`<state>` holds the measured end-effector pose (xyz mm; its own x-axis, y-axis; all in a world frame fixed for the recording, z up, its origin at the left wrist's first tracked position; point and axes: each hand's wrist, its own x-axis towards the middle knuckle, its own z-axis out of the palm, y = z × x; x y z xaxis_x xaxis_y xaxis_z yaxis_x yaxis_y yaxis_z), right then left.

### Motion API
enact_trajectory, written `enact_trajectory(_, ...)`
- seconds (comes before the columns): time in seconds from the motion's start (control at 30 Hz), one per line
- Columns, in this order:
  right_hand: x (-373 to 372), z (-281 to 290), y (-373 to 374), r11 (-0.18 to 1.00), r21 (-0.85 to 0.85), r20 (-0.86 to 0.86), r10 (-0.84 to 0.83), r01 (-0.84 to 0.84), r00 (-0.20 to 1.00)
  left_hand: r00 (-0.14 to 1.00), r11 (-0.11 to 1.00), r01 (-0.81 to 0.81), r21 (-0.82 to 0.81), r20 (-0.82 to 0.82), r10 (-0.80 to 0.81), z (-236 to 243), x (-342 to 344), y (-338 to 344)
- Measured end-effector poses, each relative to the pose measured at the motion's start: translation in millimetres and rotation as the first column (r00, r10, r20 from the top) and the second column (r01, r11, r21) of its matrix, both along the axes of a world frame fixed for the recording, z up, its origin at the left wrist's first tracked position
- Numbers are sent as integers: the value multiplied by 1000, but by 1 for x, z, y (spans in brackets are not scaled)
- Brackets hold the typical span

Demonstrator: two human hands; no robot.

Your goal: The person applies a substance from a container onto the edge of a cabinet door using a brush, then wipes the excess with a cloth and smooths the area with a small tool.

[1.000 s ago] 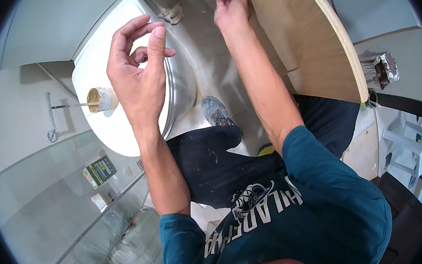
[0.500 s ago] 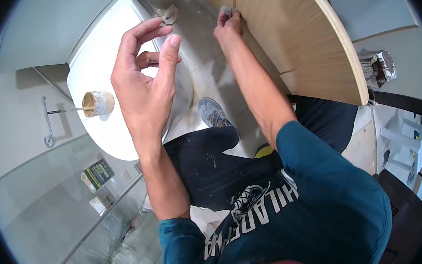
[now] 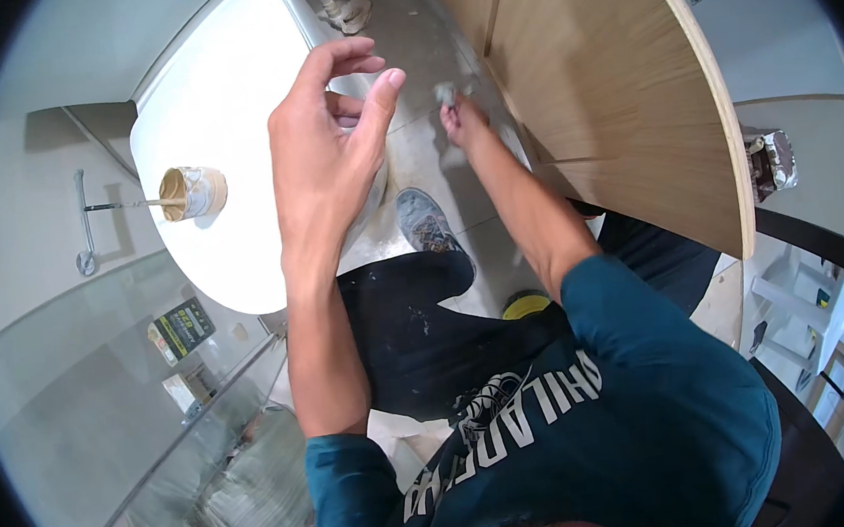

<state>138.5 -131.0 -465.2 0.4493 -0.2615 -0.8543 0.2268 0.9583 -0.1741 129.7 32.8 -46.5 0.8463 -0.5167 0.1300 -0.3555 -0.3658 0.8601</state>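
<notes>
My left hand (image 3: 327,151) is raised over the white toilet lid (image 3: 217,101), fingers loosely curled and apart, holding nothing. Lower and farther right, my right hand (image 3: 465,119) pinches a small greyish wad (image 3: 445,95), perhaps a cloth or pad, beside the lower part of an upright light-wood panel (image 3: 608,97). A small tub (image 3: 205,192) of beige paste, with a stick in it, stands on the lid's left side.
A glass partition (image 3: 71,384) spans the lower left. A white cabinet door (image 3: 772,22) hangs behind the wood panel, above a foil-like container (image 3: 774,157). My shoe (image 3: 423,218) rests on the tiled floor (image 3: 405,64) beside the toilet base.
My right hand has come back toward me and away from the panel's face, still holding the wad. My left hand has shifted to the right.
</notes>
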Motion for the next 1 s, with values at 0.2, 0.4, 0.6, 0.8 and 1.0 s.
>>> enact_trajectory(0.2,-52,65,52,977,-92,8,195,-193,981,996,867,83,491,-10,-90,-121,3,-18)
enact_trajectory(0.4,-83,160,49,692,-577,16,540,-433,842,985,954,10,300,-170,43,-220,-5,-24)
enact_trajectory(0.6,-129,279,42,-325,-824,-563,565,-464,604,813,931,-295,215,-455,363,-247,24,-44)
enact_trajectory(0.8,-273,464,4,-930,-340,-448,290,139,846,413,694,-716,77,-754,510,-315,31,-119)
enact_trajectory(1.0,-266,456,-57,-661,-738,-88,-112,-140,990,927,853,-274,-445,-359,111,-250,20,-208)
